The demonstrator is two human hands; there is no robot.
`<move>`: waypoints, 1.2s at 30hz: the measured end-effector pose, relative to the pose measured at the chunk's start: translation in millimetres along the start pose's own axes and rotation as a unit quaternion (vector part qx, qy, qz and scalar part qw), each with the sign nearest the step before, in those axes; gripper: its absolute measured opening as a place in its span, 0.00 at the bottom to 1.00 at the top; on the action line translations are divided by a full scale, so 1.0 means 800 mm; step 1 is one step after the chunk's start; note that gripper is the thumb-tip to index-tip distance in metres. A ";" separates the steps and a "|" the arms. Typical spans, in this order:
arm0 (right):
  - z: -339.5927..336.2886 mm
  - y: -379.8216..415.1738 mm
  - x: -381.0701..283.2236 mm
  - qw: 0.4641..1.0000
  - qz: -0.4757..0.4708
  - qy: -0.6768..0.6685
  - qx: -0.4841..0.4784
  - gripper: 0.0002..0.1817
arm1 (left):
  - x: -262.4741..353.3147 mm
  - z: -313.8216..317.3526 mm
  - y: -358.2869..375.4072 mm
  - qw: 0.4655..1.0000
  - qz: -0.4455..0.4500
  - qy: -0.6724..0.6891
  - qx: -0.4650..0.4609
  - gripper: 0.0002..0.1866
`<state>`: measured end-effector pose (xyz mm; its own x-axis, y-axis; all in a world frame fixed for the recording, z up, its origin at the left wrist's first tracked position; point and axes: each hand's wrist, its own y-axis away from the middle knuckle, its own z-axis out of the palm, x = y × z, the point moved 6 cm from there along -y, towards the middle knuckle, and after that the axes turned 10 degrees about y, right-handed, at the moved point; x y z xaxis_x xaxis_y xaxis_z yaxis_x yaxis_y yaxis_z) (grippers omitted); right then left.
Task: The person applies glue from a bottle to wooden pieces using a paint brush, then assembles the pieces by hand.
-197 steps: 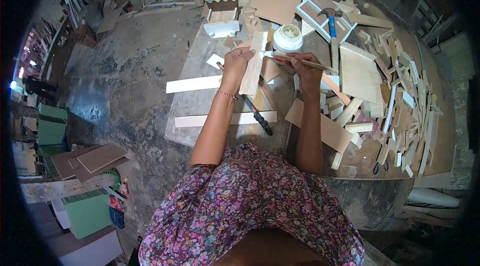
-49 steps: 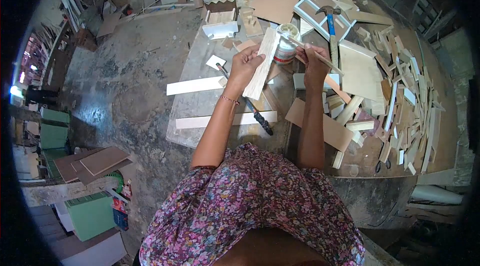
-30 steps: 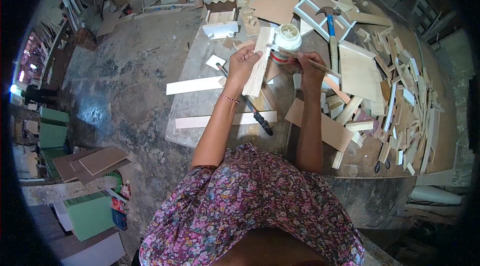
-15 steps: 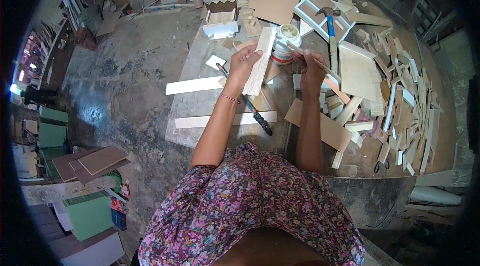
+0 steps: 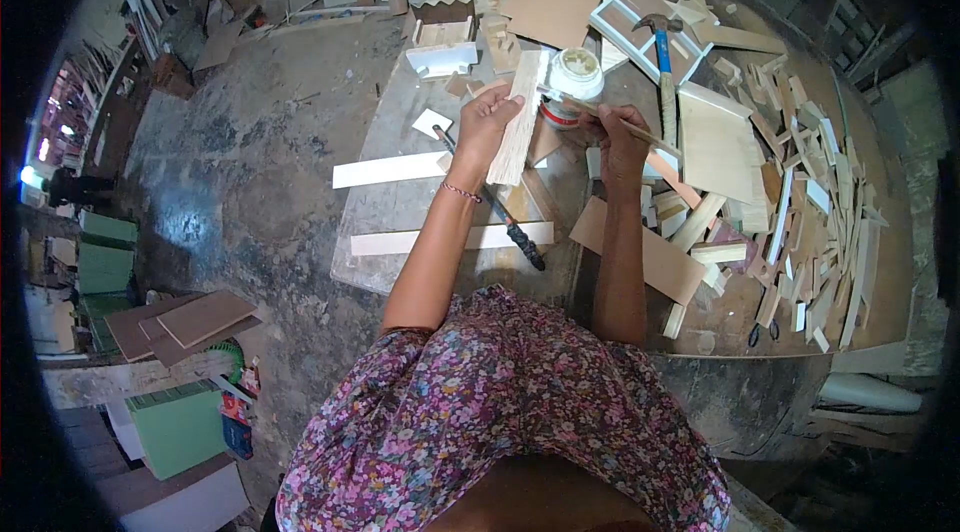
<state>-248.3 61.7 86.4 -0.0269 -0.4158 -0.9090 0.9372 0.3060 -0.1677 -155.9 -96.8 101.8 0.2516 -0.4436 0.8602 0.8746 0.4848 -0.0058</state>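
Note:
My left hand (image 5: 485,127) is closed around a pale wooden strip (image 5: 520,122), which it holds up at a slant over the table. Between the fingers of my right hand (image 5: 620,139) is a thin wooden stick (image 5: 657,141), its tip pointing left toward the strip's edge. Just beyond the stick stands an open white jar (image 5: 577,74) with yellowish residue around its mouth and a red band low down. Under my left forearm lies a dark rod (image 5: 517,234) with a black wrapped end. Two light strips, one of them the upper strip (image 5: 388,171), lie at the left.
A hammer (image 5: 663,57) with a blue handle rests on a white frame (image 5: 622,29). Many wood offcuts (image 5: 800,222) cover the table's right side. A small box-like wooden piece (image 5: 443,47) sits at the far left edge, near a brown board (image 5: 553,2). Scissors (image 5: 763,332) lie at the front right.
The stick in my right hand has dropped slightly, its tip now lower beside the strip. The strip in my left hand has turned and shifted a little. Both hands keep their hold.

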 end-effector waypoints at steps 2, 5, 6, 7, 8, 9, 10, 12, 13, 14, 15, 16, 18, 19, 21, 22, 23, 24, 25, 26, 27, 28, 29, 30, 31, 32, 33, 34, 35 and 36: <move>0.002 0.002 -0.002 1.000 0.004 0.016 -0.017 0.07 | -0.001 -0.001 -0.001 1.000 0.009 -0.002 0.003 0.12; 0.007 0.006 -0.009 0.999 -0.007 0.033 -0.037 0.07 | -0.001 -0.003 -0.002 1.000 0.007 -0.007 0.010 0.13; 0.008 0.007 -0.011 0.998 -0.014 0.037 -0.043 0.07 | -0.002 -0.004 -0.003 1.000 0.004 -0.008 0.013 0.13; 0.007 0.006 -0.008 0.998 -0.013 0.032 -0.051 0.06 | -0.002 -0.005 -0.003 1.000 0.007 -0.004 0.013 0.13; 0.004 0.006 -0.005 0.998 -0.013 0.027 -0.059 0.06 | -0.003 -0.006 -0.004 1.000 0.010 0.001 0.014 0.13; 0.005 0.006 -0.005 0.997 -0.012 0.022 -0.067 0.05 | -0.004 -0.007 -0.005 1.000 0.014 0.005 0.015 0.13; 0.005 0.006 -0.005 0.997 -0.013 0.015 -0.070 0.05 | -0.005 -0.009 -0.005 1.000 0.012 0.001 0.019 0.13; 0.006 0.007 -0.006 0.997 -0.015 0.001 -0.074 0.05 | -0.006 -0.011 -0.006 1.000 0.010 -0.008 0.026 0.12; 0.006 0.007 -0.005 0.997 -0.016 -0.002 -0.069 0.05 | -0.007 -0.011 -0.006 1.000 0.010 -0.004 0.026 0.12; 0.006 0.007 -0.004 0.998 -0.017 -0.004 -0.064 0.05 | -0.007 -0.011 -0.006 1.000 0.010 -0.001 0.025 0.12; 0.006 0.007 -0.004 0.998 -0.018 -0.007 -0.059 0.05 | -0.008 -0.011 -0.007 1.000 0.010 0.003 0.025 0.12; 0.007 0.008 -0.004 0.998 -0.015 -0.006 -0.058 0.05 | -0.008 -0.011 -0.007 1.000 0.008 0.006 0.027 0.13; 0.008 0.010 -0.005 0.998 -0.008 -0.003 -0.056 0.05 | -0.006 -0.010 -0.006 0.999 0.004 0.011 0.032 0.14; 0.009 0.009 -0.004 0.998 -0.010 -0.011 -0.064 0.04 | -0.006 -0.011 -0.006 0.999 0.004 0.009 0.034 0.14; 0.008 0.009 -0.001 0.997 -0.012 -0.026 -0.077 0.03 | -0.006 -0.012 -0.005 0.999 0.003 0.006 0.038 0.14; 0.008 0.009 0.002 0.996 -0.009 -0.042 -0.080 0.03 | -0.007 -0.012 -0.005 0.999 -0.002 0.005 0.043 0.13; 0.008 0.009 0.004 0.995 -0.005 -0.058 -0.083 0.02 | -0.010 -0.013 -0.005 0.999 -0.006 0.003 0.048 0.13; 0.012 0.010 0.003 0.993 -0.002 -0.075 -0.086 0.02 | -0.012 -0.015 -0.005 0.999 -0.010 0.001 0.053 0.13; 0.017 0.011 0.003 0.992 0.004 -0.085 -0.089 0.02 | -0.017 -0.016 -0.006 0.998 -0.016 0.010 0.055 0.12; 0.022 0.013 0.003 0.991 0.010 -0.094 -0.091 0.03 | -0.023 -0.018 -0.008 0.998 -0.022 0.019 0.057 0.12; 0.027 0.015 0.002 0.990 0.016 -0.104 -0.094 0.03 | -0.025 -0.018 -0.009 0.997 -0.028 0.029 0.058 0.11; 0.030 0.016 0.005 0.989 0.017 -0.106 -0.099 0.03 | -0.027 -0.017 -0.008 0.997 -0.040 0.025 0.053 0.10; 0.032 0.016 0.010 0.988 0.019 -0.109 -0.104 0.04 | -0.028 -0.017 -0.008 0.997 -0.053 0.022 0.049 0.10; 0.036 0.017 0.012 0.988 0.020 -0.111 -0.109 0.04 | -0.029 -0.015 -0.006 0.997 -0.066 0.019 0.044 0.09; 0.038 0.018 0.014 0.988 0.023 -0.108 -0.108 0.04 | -0.028 -0.014 -0.005 0.996 -0.074 0.020 0.050 0.09; 0.040 0.020 0.015 0.988 0.025 -0.105 -0.107 0.04 | -0.027 -0.013 -0.004 0.995 -0.081 0.022 0.057 0.08; 0.043 0.021 0.016 0.989 0.027 -0.102 -0.106 0.04 | -0.024 -0.012 -0.003 0.994 -0.088 0.024 0.063 0.08; 0.046 0.022 0.016 0.988 0.026 -0.108 -0.106 0.04 | -0.021 -0.009 0.000 0.993 -0.094 0.021 0.066 0.08; 0.048 0.022 0.017 0.988 0.026 -0.114 -0.106 0.04 | -0.017 -0.007 0.003 0.992 -0.101 0.018 0.068 0.08; 0.049 0.023 0.017 0.987 0.025 -0.120 -0.105 0.04 | -0.016 -0.005 0.005 0.992 -0.108 0.015 0.071 0.08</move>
<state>-217.8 28.3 85.9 0.1255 -0.5787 -0.8058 0.8415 0.4923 -0.2225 -154.1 -92.7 88.7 0.0787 -0.5695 0.8182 0.8431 0.4761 0.2502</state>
